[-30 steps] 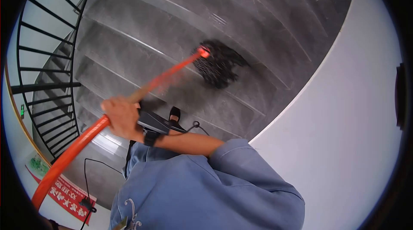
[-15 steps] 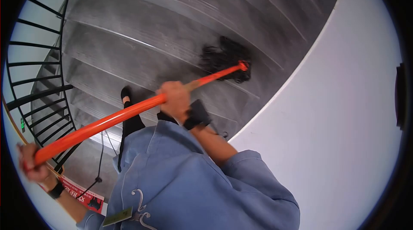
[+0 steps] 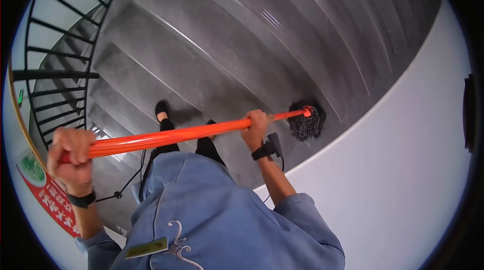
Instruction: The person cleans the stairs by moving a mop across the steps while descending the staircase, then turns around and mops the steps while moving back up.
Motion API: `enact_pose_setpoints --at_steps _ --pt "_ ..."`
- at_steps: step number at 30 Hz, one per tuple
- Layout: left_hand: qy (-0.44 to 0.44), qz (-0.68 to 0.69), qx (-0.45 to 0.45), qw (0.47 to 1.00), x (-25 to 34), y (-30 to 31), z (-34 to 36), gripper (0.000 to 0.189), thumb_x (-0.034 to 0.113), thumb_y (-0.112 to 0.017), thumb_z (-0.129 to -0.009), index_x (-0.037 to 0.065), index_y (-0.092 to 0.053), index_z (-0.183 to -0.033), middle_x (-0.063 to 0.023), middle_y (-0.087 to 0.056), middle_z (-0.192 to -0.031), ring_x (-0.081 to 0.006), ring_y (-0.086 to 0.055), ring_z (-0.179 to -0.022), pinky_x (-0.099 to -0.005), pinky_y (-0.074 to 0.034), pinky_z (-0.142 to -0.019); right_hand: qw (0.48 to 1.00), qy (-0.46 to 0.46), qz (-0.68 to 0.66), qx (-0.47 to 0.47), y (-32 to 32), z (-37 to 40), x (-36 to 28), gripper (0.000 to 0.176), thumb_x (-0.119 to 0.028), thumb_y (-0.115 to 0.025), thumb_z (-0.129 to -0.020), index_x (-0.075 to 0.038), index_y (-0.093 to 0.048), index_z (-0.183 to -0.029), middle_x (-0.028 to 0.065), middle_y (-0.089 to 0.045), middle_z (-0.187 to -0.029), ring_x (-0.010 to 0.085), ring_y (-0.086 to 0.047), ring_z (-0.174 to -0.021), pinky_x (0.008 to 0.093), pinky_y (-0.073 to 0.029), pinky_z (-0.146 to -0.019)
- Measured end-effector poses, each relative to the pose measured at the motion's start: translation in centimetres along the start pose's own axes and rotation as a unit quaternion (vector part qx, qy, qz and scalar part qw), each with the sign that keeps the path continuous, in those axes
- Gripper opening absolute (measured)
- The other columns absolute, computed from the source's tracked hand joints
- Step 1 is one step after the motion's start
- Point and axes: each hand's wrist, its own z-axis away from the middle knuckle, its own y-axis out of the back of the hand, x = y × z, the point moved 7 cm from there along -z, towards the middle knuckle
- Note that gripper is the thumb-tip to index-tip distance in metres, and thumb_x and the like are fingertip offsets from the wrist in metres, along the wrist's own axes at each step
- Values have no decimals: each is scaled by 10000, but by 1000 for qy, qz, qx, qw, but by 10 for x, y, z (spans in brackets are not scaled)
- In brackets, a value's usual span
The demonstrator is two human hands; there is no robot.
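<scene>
An orange-handled mop (image 3: 166,138) reaches across my body from lower left to right. My left hand (image 3: 73,155) wraps around the end of its handle. Farther along, my right hand (image 3: 255,129) is closed around the handle's lower part. The dark, stringy mop head (image 3: 306,124) rests on a grey stair tread near the white wall, beyond my right hand. Both wrists wear black bands, and a small dark box is attached at the right one.
Grey steps (image 3: 212,53) curve upward ahead. A black metal railing (image 3: 60,75) runs along the left, and a white wall (image 3: 383,169) borders the right. My black shoe (image 3: 162,108) stands on a step. A red poster (image 3: 48,194) lies at lower left, and a dark cable hangs near my legs.
The mop head has moved right and down, closer to the wall. My left hand has risen and moved right; my right hand has shifted right. The view has turned.
</scene>
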Motion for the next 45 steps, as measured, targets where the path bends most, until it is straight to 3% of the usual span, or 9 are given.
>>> enact_pose_setpoints --at_steps 4,6,16,24,30,35,37,41,45 --pt "-130 35 21 991 133 125 23 207 178 -494 -886 124 -344 -754 27 -340 -554 -94 -337 -487 -272 -287 -648 994 65 -67 -64 -98 -58 -147 197 3 -620 -585 -98 -505 -709 76 -504 -728 301 -497 -733 407 -404 -607" --pt "-137 129 -30 982 178 171 84 342 134 -446 -902 -56 -418 -1186 -65 -445 -831 -155 -443 -730 -430 -208 -1087 983 99 -115 -108 -133 -83 -215 198 4 -617 -582 -95 -498 -705 79 -499 -724 304 -496 -729 408 -405 -602" --pt "-356 -266 289 848 155 135 133 180 249 -614 -826 144 -475 -779 25 -427 -664 -158 -477 -692 -395 -407 -779 879 340 -293 -159 -320 -235 -395 232 -32 -648 -657 -59 -493 -827 113 -512 -788 334 -519 -826 426 -428 -656" --pt "-391 -605 182 669 156 22 45 253 228 -524 -818 74 -490 -621 -48 -538 -560 -165 -537 -540 -353 -476 -569 863 383 -301 -134 -247 -217 -442 344 -259 -747 -658 -75 -465 -728 94 -535 -739 316 -531 -746 413 -396 -652" --pt "-591 -389 238 666 268 42 181 114 151 -454 -691 62 -405 -640 -73 -394 -647 -182 -361 -634 -435 -316 -790 848 369 -369 -89 -133 -161 -449 274 -210 -697 -697 -63 -466 -684 93 -504 -656 304 -515 -661 403 -390 -594" --pt "-651 -381 198 626 284 -87 170 92 167 -455 -791 165 -482 -703 46 -407 -499 -86 -400 -456 -330 -356 -589 841 380 -367 -114 -42 -100 -411 232 -143 -676 -680 -60 -472 -752 82 -499 -685 280 -518 -639 389 -410 -583" --pt "-641 -237 197 703 304 -56 207 142 149 -576 -783 46 -486 -821 -65 -460 -749 -173 -460 -718 -363 -312 -845 851 365 -359 -122 -11 -79 -377 231 -128 -675 -665 -60 -475 -759 79 -503 -692 278 -527 -651 385 -417 -589" --pt "-542 -608 327 480 259 -57 198 266 175 -481 -818 -87 -497 -865 -125 -477 -720 -207 -442 -730 -378 -345 -861 892 321 -301 -101 31 -59 -298 231 -113 -675 -654 -55 -490 -780 82 -514 -690 278 -547 -643 383 -429 -567" --pt "-554 -157 155 803 160 -65 110 434 138 -429 -831 -125 -399 -1175 -7 -380 -556 -138 -360 -538 -305 -341 -656 934 261 -239 -48 53 -41 -202 193 -150 -681 -694 -66 -514 -745 85 -528 -649 280 -553 -593 389 -429 -529"
